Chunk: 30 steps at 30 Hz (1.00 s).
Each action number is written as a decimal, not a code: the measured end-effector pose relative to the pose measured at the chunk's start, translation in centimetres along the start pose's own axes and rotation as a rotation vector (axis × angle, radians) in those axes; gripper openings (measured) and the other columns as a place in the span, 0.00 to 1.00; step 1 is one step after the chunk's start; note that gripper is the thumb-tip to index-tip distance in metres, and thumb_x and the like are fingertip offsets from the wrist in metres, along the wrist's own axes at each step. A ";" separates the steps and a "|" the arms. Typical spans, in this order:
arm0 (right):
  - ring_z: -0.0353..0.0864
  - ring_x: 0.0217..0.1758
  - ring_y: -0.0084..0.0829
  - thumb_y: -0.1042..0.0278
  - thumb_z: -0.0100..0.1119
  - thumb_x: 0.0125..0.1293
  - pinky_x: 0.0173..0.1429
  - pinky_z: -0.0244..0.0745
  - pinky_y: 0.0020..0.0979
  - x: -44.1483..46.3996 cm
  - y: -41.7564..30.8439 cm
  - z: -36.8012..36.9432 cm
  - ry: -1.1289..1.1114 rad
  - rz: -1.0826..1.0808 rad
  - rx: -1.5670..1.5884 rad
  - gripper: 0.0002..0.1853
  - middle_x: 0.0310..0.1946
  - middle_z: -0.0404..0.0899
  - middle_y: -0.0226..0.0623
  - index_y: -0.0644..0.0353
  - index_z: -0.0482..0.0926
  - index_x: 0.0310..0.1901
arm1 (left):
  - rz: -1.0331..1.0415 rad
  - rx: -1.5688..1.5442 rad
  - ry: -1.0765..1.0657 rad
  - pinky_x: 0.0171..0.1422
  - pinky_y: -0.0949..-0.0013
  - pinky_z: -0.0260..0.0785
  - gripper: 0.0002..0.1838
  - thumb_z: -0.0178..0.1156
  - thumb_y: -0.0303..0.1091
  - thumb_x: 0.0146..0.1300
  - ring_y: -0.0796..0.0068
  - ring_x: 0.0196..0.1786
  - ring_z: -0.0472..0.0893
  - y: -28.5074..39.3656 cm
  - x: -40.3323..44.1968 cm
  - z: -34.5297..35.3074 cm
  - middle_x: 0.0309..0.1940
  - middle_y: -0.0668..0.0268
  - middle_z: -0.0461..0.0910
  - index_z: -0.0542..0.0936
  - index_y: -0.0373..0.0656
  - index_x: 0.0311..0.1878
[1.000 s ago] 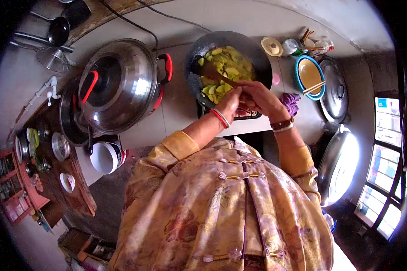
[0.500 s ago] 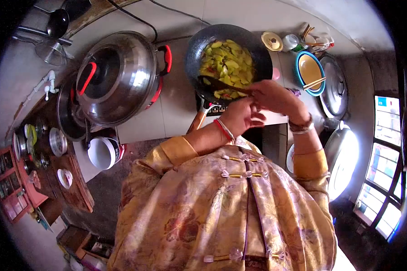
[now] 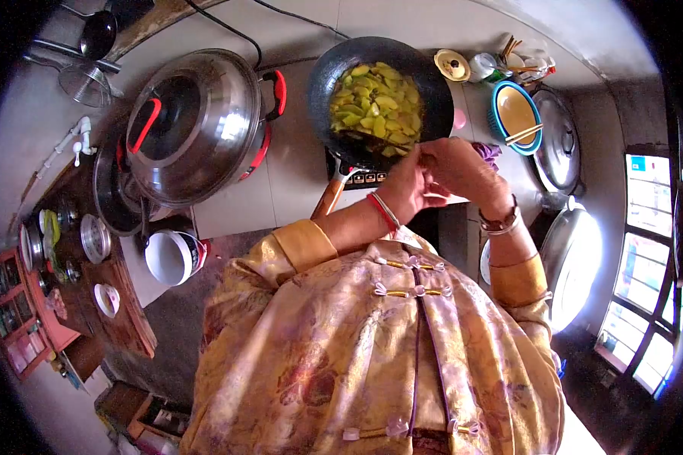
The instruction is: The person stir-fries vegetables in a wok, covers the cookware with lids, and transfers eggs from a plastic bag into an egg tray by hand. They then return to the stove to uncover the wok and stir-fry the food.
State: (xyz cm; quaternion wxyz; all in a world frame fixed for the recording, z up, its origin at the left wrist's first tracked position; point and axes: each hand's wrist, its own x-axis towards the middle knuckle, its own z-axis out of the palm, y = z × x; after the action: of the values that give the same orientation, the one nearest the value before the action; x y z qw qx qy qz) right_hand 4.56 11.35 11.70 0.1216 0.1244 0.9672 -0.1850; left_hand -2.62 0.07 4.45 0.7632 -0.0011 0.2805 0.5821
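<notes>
Left hand (image 3: 407, 188) has shifted toward right hand (image 3: 463, 171), slices (image 3: 376, 105) just beyond in wok (image 3: 321, 98), each grip unclear.

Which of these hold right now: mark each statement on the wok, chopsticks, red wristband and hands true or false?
1. Green slices lie in the dark wok. True.
2. The chopsticks lie in the wok. False: the chopsticks rest across the blue-rimmed bowl.
3. The left hand and right hand are close together by the wok's near side. True.
4. The red wristband is on the right wrist. False: the red wristband is on the left.
</notes>
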 end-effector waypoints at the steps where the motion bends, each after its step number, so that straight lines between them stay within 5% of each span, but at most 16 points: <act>1: 0.83 0.31 0.46 0.68 0.57 0.54 0.34 0.78 0.40 0.3 -0.5 0.3 0.021 0.016 -0.060 0.07 0.28 0.82 0.47 0.61 0.81 0.28 | -0.003 0.002 0.001 0.48 0.61 0.72 0.30 0.34 0.66 0.68 0.69 0.41 0.80 0.1 -0.1 -0.1 0.43 0.68 0.81 0.74 0.54 0.51; 7: 0.83 0.29 0.43 0.68 0.57 0.54 0.31 0.76 0.39 -0.1 -0.3 1.3 0.113 0.110 0.285 0.06 0.27 0.82 0.44 0.59 0.81 0.27 | 0.037 0.120 -0.001 0.48 0.64 0.71 0.32 0.32 0.68 0.67 0.71 0.43 0.80 0.6 -1.5 0.5 0.42 0.70 0.81 0.74 0.53 0.51; 8: 0.83 0.30 0.41 0.68 0.58 0.53 0.31 0.76 0.38 0.3 0.8 2.6 0.090 -0.016 0.110 0.05 0.27 0.82 0.42 0.58 0.81 0.26 | 0.023 -0.016 -0.009 0.47 0.63 0.72 0.23 0.44 0.56 0.69 0.72 0.43 0.80 0.4 -1.1 -1.0 0.40 0.67 0.81 0.75 0.48 0.51; 9: 0.83 0.30 0.40 0.68 0.58 0.53 0.30 0.75 0.36 0.6 2.0 3.9 0.089 -0.145 -0.063 0.05 0.26 0.82 0.40 0.58 0.81 0.26 | 0.019 -0.012 -0.011 0.47 0.63 0.72 0.23 0.44 0.56 0.69 0.72 0.43 0.80 -0.3 -0.4 -2.1 0.40 0.67 0.81 0.75 0.48 0.51; 10: 0.82 0.31 0.44 0.68 0.56 0.58 0.33 0.74 0.38 0.7 2.4 4.5 0.134 -0.124 0.074 0.07 0.27 0.81 0.46 0.61 0.80 0.32 | 0.344 0.360 -0.075 0.45 0.61 0.73 0.26 0.40 0.61 0.69 0.69 0.39 0.80 -0.5 -0.1 -2.4 0.35 0.68 0.79 0.75 0.49 0.47; 11: 0.81 0.32 0.49 0.68 0.54 0.63 0.36 0.73 0.39 0.8 3.0 4.8 0.177 -0.108 0.208 0.09 0.29 0.79 0.51 0.64 0.78 0.38 | 0.456 0.504 -0.075 0.44 0.61 0.73 0.25 0.40 0.61 0.69 0.69 0.37 0.80 -0.9 0.3 -2.5 0.34 0.68 0.79 0.74 0.50 0.47; 13: 0.80 0.28 0.41 0.68 0.56 0.61 0.34 0.73 0.36 -1.7 -0.4 -1.5 0.052 0.110 0.282 0.08 0.26 0.79 0.48 0.63 0.79 0.37 | 0.341 0.419 -0.049 0.42 0.61 0.74 0.25 0.39 0.61 0.69 0.68 0.35 0.80 -0.5 -0.5 0.6 0.32 0.68 0.77 0.74 0.50 0.47; 16: 0.82 0.35 0.49 0.64 0.54 0.58 0.39 0.76 0.43 -4.7 -1.4 -6.0 -0.083 0.210 0.180 0.09 0.29 0.81 0.49 0.57 0.82 0.32 | -0.091 0.014 -0.101 0.40 0.61 0.77 0.24 0.49 0.59 0.67 0.64 0.35 0.82 -0.1 -1.2 5.0 0.37 0.63 0.79 0.74 0.45 0.44; 17: 0.82 0.35 0.48 0.64 0.54 0.58 0.39 0.76 0.44 -5.4 -1.5 -6.5 -0.124 0.249 0.073 0.09 0.29 0.81 0.48 0.57 0.83 0.32 | -0.087 0.083 -0.138 0.41 0.61 0.76 0.33 0.42 0.71 0.63 0.64 0.35 0.82 -1.2 -0.5 5.0 0.35 0.63 0.79 0.74 0.47 0.42; 21: 0.82 0.33 0.49 0.63 0.53 0.59 0.38 0.77 0.44 -4.2 0.5 -2.7 -0.070 0.183 -0.172 0.10 0.28 0.81 0.47 0.56 0.83 0.33 | -0.147 -0.026 -0.145 0.44 0.61 0.75 0.35 0.39 0.71 0.64 0.65 0.36 0.82 -2.1 1.7 2.9 0.36 0.62 0.80 0.74 0.45 0.45; 23: 0.83 0.33 0.48 0.62 0.53 0.59 0.37 0.77 0.44 -3.5 1.4 -1.1 0.008 0.232 -0.153 0.10 0.29 0.82 0.46 0.54 0.83 0.36 | -0.016 0.029 -0.140 0.46 0.60 0.74 0.32 0.36 0.66 0.68 0.66 0.37 0.81 -2.0 2.5 1.2 0.38 0.61 0.80 0.74 0.46 0.50; 30: 0.83 0.36 0.45 0.60 0.56 0.57 0.38 0.77 0.42 -6.1 0.7 -5.2 0.001 0.300 -0.135 0.09 0.31 0.83 0.42 0.51 0.83 0.36 | -0.127 0.089 -0.255 0.43 0.65 0.75 0.25 0.43 0.63 0.68 0.70 0.35 0.81 -1.6 1.9 4.1 0.41 0.62 0.80 0.72 0.50 0.47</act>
State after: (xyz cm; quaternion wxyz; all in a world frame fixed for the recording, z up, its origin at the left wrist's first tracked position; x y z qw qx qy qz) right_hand 9.52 12.78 17.95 0.1554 0.2589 0.9481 -0.0992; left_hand 0.91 2.64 6.58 0.8273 0.0891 0.2062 0.5148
